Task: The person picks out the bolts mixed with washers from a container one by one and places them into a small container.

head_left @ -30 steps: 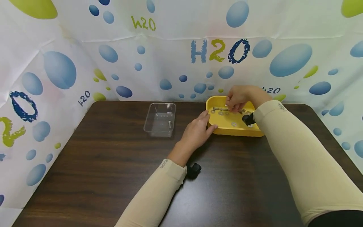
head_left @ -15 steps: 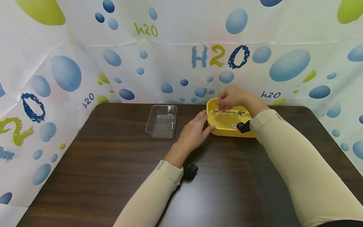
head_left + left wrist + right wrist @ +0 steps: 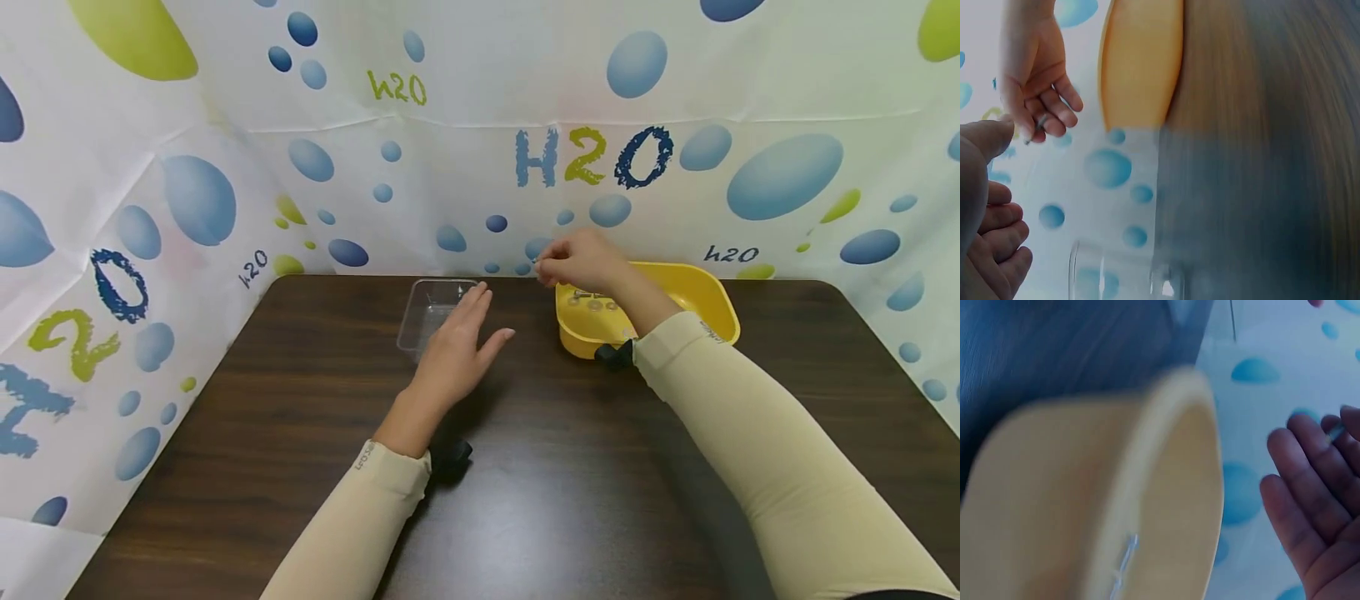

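Note:
My right hand [image 3: 583, 262] is raised over the back left corner of the yellow tray [image 3: 708, 302]. Between its thumb and fingers it pinches a small metal bolt [image 3: 1040, 122], mostly covered by the fingertips. Inside the tray lie more bolts [image 3: 583, 293] and several flat washers [image 3: 595, 305], partly hidden by the right forearm. My left hand [image 3: 452, 357] is held with straight fingers and thumb apart, holding nothing. In the head view it overlaps the right side of the clear plastic container [image 3: 417, 323] and hides part of its inside.
Both containers stand near the back edge of the dark wooden table [image 3: 315, 400], the clear one left of the yellow one. A white sheet [image 3: 465, 108] with blue drops hangs close behind the table.
My right hand has lifted from the tray and moved left with the bolt. The left hand has let go of the tray's left side and shifted left to the clear container.

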Available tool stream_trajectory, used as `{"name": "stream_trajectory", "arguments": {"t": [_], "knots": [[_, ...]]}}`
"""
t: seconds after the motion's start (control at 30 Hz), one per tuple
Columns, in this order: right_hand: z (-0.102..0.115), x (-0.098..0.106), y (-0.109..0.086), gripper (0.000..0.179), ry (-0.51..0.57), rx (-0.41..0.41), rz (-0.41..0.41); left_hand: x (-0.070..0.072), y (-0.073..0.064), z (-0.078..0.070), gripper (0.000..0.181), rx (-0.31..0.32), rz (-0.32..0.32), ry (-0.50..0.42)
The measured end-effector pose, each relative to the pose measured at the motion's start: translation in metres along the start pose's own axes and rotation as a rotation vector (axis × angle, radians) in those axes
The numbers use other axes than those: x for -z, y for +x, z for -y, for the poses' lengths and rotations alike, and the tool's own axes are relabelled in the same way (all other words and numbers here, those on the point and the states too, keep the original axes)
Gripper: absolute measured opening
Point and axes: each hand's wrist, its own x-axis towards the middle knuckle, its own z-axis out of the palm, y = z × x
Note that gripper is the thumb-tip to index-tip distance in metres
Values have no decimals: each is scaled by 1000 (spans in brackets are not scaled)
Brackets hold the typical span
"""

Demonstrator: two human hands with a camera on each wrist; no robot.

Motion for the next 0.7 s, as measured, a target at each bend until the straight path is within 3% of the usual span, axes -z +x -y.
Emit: {"name": "stream_trajectory", "arguments": {"t": [0.27, 0.53, 0.7], "knots": [[28, -32, 2, 24, 40, 102, -88, 25, -17, 38, 70, 44, -71, 35], [46, -62, 6, 27, 50, 115, -58, 39, -27, 76, 69, 121, -60, 14], [55, -81, 9, 24, 71, 158, -33, 41, -30, 95, 69, 124, 1, -1]]}}
